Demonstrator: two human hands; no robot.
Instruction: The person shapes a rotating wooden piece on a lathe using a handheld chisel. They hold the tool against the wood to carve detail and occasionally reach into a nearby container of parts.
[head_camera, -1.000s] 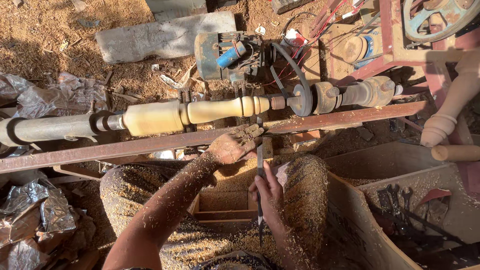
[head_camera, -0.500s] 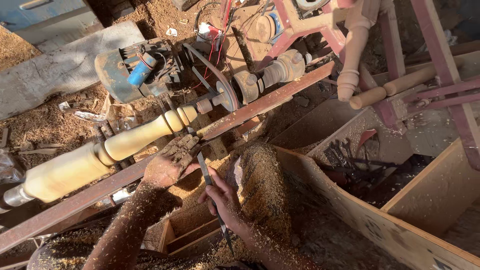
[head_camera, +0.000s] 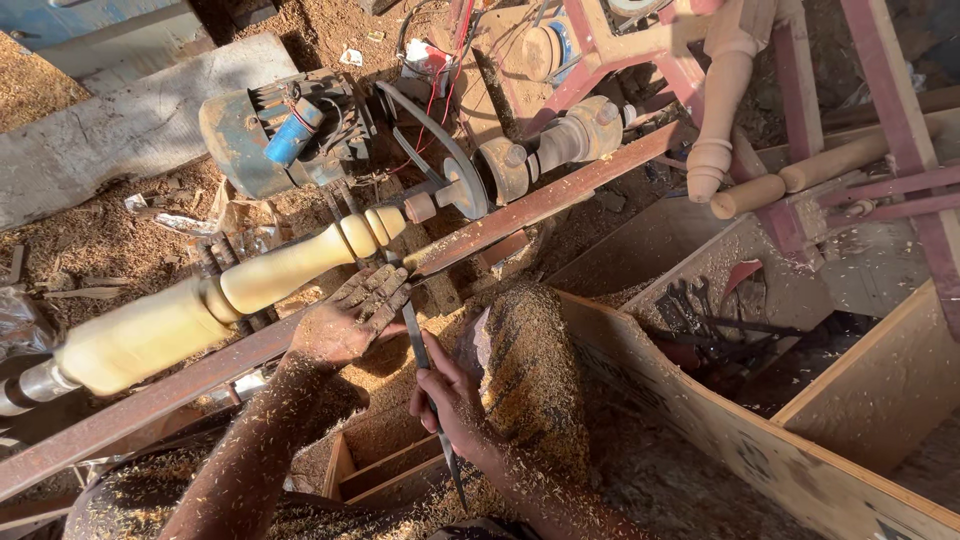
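Note:
A pale wooden spindle (head_camera: 250, 285) is mounted in a lathe and runs from lower left to upper right, with rounded beads near its right end. My left hand (head_camera: 350, 315), coated in sawdust, lies flat over a long metal chisel (head_camera: 425, 365) on the rusty tool rest bar (head_camera: 520, 210), just below the beads. My right hand (head_camera: 450, 400) grips the chisel's shaft lower down. The chisel tip meets the spindle under my left fingers.
A blue motor (head_camera: 270, 135) with a belt and pulley (head_camera: 465, 185) drives the lathe. Turned wooden legs (head_camera: 725, 100) lean at the upper right. A wooden box (head_camera: 790, 330) holding dark tools sits to the right. Sawdust covers the ground and my legs.
The view has swung and tilted, so the lathe now slants across the picture. Both hands keep their hold on the chisel, near the spindle's beaded end.

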